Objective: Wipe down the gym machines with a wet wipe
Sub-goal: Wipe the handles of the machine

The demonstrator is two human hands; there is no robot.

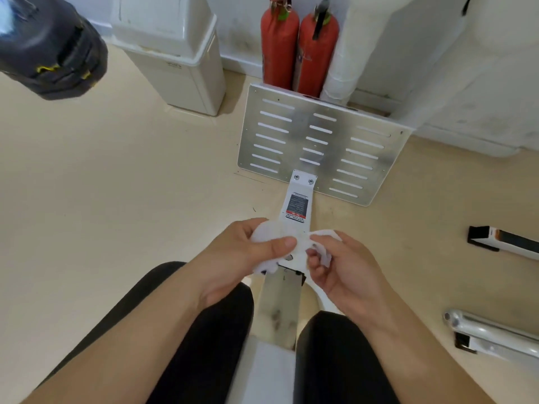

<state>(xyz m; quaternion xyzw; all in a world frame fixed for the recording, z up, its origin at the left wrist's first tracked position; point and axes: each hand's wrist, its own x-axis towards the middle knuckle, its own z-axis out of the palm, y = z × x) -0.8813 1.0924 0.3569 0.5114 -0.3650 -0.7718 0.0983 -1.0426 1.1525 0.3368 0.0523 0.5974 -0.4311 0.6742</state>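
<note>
A crumpled white wet wipe (pixel 274 233) is stretched between both hands, just above the machine's white central rail (pixel 297 205). My left hand (pixel 248 255) pinches its left part between thumb and fingers. My right hand (pixel 341 266) grips the right end with curled fingers. The rail runs from between my knees forward to a slotted metal foot plate (pixel 291 132). A warning label (pixel 298 206) sits on the rail just beyond the wipe. A brushed metal strip (pixel 280 304) of the rail shows dark smudges below my hands.
Two red fire extinguishers (pixel 297 45) stand against the wall behind the foot plate, with a white lidded bin (pixel 172 45) to their left. A black punching bag (pixel 49 45) hangs at top left. Other machine parts (pixel 495 333) lie on the beige floor at right.
</note>
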